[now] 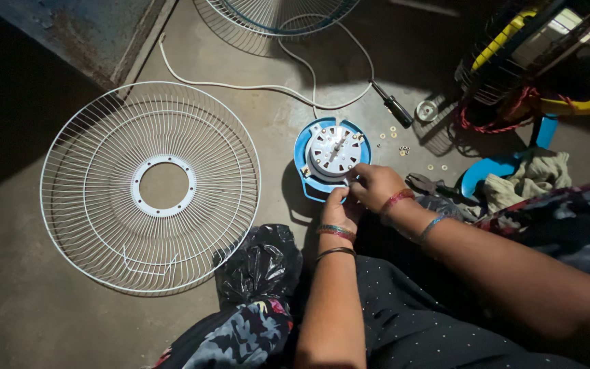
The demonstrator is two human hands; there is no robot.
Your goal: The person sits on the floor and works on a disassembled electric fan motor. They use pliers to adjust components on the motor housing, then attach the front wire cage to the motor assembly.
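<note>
Both hands at a fan motor on the floor

Left hand (339, 205) and right hand (375, 186) each close their grip on the fan motor's (332, 152) six o'clock edge; wire guard (150, 187) lies at nine o'clock.

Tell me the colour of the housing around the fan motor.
Blue housing, around the white fan motor; seen in the head view.

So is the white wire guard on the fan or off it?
Off. The wire guard lies flat on the floor, apart from the motor that both hands, left and right, are touching.
</note>
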